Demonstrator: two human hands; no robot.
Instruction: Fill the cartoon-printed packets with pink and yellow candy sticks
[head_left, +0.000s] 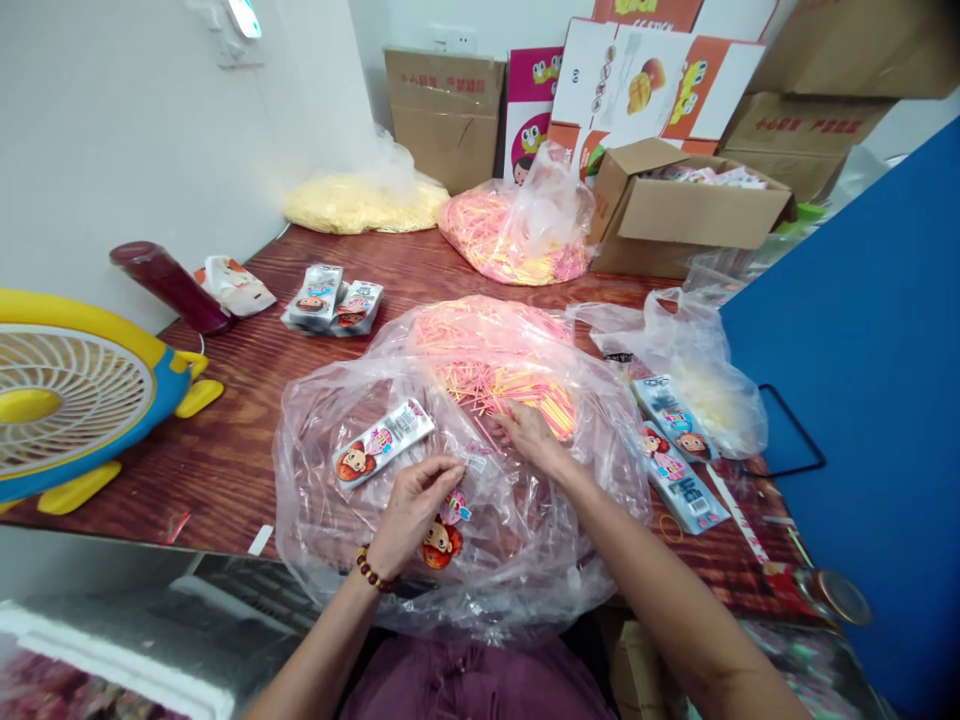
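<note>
My left hand, with a beaded bracelet at the wrist, pinches the top edge of a clear packet printed with a red-haired cartoon face. Right of it, my right hand is closed at the near side of a heap of thin pink and yellow sticks, with a few stick ends showing at the fingertips. The heap lies inside a large clear plastic bag spread open across the table. Left of my hands, a stack of printed packets rests on the bag.
More packet stacks lie at the right beside a knotted plastic bag. Others sit at the back left. A yellow and blue fan and a dark red bottle stand left. Filled bags and an open carton line the back.
</note>
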